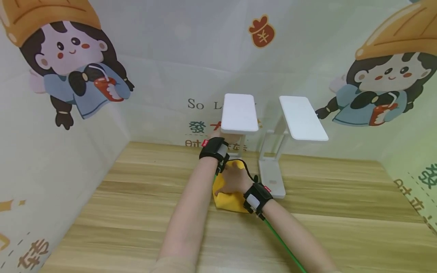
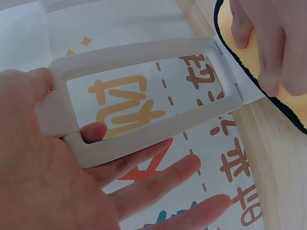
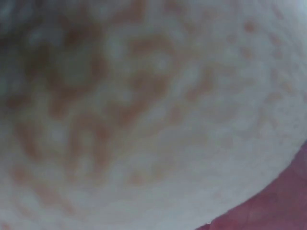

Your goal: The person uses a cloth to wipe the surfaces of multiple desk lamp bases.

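My left hand (image 2: 62, 163) pinches the open rectangular arm of a white folding stand (image 2: 158, 141) between thumb and index finger. One fingertip shows through the frame's opening, and the other fingers stretch out below it. From the head view this hand is mostly hidden behind the stand's upper plate (image 1: 239, 113). My right hand (image 1: 235, 178) rests spread on a yellow cloth (image 1: 230, 201) with a dark edge, at the foot of that stand. Its fingers (image 2: 271, 62) press down on the cloth. The cloth covers most of the stand's base. The right wrist view is too blurred and close to show the hand's work.
A second white stand (image 1: 272, 178) of the same shape stands close on the right, its plate (image 1: 304, 118) tilted. Both are on a wood-grain table (image 1: 146, 182). Behind and at the sides hangs a printed backdrop (image 1: 164, 83) with cartoon figures. A green cable (image 1: 283, 242) runs along the right forearm.
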